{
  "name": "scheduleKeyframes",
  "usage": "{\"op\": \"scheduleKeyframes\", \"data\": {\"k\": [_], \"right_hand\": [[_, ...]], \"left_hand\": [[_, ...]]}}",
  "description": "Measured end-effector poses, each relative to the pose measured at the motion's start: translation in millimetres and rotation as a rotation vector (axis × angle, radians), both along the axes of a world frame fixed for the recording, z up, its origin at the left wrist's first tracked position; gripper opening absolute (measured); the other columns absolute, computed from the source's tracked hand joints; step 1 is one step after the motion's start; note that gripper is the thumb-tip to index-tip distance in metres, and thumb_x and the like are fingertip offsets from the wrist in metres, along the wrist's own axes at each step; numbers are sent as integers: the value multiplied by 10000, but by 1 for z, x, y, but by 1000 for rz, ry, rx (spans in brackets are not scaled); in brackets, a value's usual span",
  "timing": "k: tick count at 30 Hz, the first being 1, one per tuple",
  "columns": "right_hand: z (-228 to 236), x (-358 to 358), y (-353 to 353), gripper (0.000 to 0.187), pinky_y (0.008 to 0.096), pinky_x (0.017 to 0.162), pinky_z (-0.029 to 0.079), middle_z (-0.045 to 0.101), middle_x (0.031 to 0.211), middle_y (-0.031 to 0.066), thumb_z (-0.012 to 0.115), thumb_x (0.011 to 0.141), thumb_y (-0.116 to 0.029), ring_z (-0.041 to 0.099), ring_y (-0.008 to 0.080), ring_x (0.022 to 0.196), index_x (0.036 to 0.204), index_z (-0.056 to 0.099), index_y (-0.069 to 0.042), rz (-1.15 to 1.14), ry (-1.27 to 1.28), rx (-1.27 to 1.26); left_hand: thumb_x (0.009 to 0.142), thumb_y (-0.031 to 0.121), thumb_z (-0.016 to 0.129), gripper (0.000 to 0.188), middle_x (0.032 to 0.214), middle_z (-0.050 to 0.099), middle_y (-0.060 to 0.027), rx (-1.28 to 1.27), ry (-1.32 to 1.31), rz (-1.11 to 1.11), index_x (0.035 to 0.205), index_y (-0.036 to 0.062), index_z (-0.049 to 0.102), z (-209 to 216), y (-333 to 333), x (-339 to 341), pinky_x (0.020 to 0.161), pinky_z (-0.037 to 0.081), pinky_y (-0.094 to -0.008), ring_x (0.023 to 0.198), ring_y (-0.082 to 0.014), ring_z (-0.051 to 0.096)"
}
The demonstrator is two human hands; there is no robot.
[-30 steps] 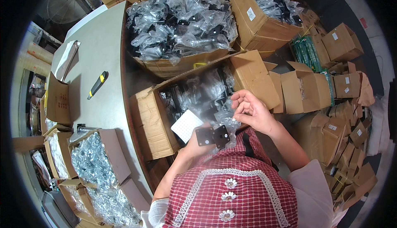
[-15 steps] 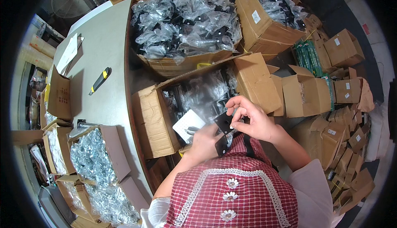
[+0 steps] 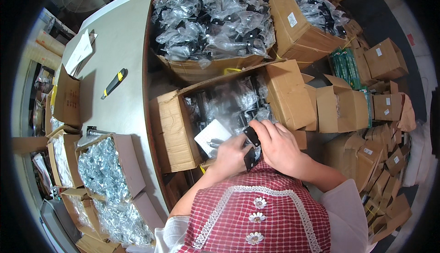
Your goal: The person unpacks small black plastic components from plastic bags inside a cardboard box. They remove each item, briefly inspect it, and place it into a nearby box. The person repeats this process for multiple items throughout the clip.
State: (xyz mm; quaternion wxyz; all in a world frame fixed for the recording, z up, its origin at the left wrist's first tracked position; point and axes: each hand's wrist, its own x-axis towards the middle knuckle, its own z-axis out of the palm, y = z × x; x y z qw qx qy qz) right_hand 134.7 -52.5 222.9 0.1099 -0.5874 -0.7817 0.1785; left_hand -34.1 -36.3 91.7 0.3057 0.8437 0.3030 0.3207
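Note:
My left hand (image 3: 230,155) is closed around a black bracket (image 3: 250,158), a flat-plated part with small holes whose middle is hidden by my fingers. My right hand (image 3: 280,148) meets it from the other side, fingers bent together over the bracket's right edge; what lies under the fingertips is hidden. Both hands are over the near edge of an open cardboard box (image 3: 172,136). Inside are black parts in clear plastic bags (image 3: 220,100). A white sheet with rows of small marks (image 3: 214,135) lies there beside my left hand.
A grey table (image 3: 121,46) on the left bears a yellow-and-black utility knife (image 3: 114,83), papers (image 3: 80,53) and boxes of bagged metal hardware (image 3: 104,168). Beyond the open box stands a large carton heaped with bagged black parts (image 3: 213,28). Several cartons (image 3: 343,104) crowd the right.
My right hand has come down and left onto the bracket, its raised fingers now bent together. My left hand stays on the bracket. The whole view has shifted slightly.

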Motion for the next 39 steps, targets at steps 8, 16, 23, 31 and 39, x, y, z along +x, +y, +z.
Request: {"op": "scheduleKeyframes", "data": {"k": [8, 16, 23, 31, 39], "right_hand": [[-19, 49, 29, 501, 403, 884, 517, 621, 1184, 144, 728, 830, -155, 651, 286, 1019, 1284, 532, -76, -204, 301, -268], [-104, 110, 0, 455, 353, 868, 543, 634, 1145, 116, 636, 787, 18, 685, 225, 972, 1233, 575, -49, -477, 575, -282], [-119, 124, -40, 853, 408, 1120, 402, 488, 1453, 124, 822, 760, -53, 459, 243, 1358, 1505, 406, -42, -87, 1051, -534], [-155, 191, -73, 571, 437, 1023, 498, 616, 1311, 135, 730, 887, -126, 588, 254, 1220, 1398, 511, 5, -284, 1345, -470], [-186, 273, -117, 580, 492, 1137, 384, 507, 1440, 236, 664, 893, -213, 462, 398, 1363, 1407, 497, -2, -369, 766, -222]], "left_hand": [[683, 166, 761, 311, 910, 624, -121, 116, -32, -34, 980, 75, 771, -4, 3, -3, 628, 538, -397, 753, -295, 647], [769, 68, 754, 277, 924, 696, -115, -398, -364, -107, 1031, -10, 710, -8, 13, 12, 674, 526, -302, 783, -189, 671], [827, 119, 779, 285, 994, 714, -74, -716, -565, -76, 1085, 16, 714, -4, 13, 71, 761, 533, -320, 862, -190, 674], [842, 217, 815, 554, 1318, 632, -114, -1018, -302, -415, 1308, 17, 592, -22, 6, 162, 1041, 474, -398, 1211, -229, 598], [798, 257, 856, 974, 1603, 359, -144, -1400, -164, -463, 1564, 52, 291, -44, -9, 275, 1164, 377, -428, 1424, -250, 417]]}}
